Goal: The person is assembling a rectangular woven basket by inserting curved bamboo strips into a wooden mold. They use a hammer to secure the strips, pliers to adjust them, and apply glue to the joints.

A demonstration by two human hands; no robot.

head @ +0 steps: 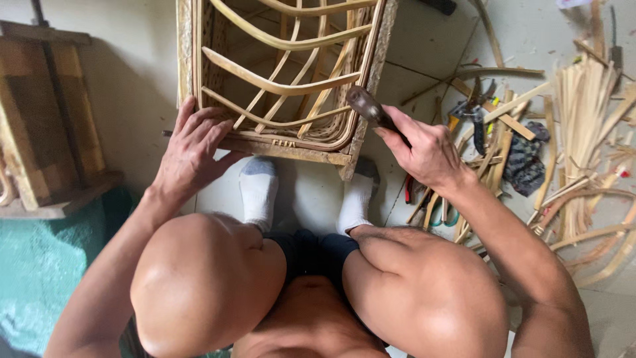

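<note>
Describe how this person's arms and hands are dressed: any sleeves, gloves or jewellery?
Both arms are bare, with no sleeves in view. The left hand and right hand wear no gloves, and no rings, watch or wristbands show.

Loose bamboo strips [583, 119], dark cloth [525, 162], pliers [477, 109] on the floor; wooden stool [46, 126] beside green mat [40, 272]

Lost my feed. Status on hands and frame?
Left hand flat on rattan frame. Right hand grips hammer. Cane strips lie beside it.
</note>
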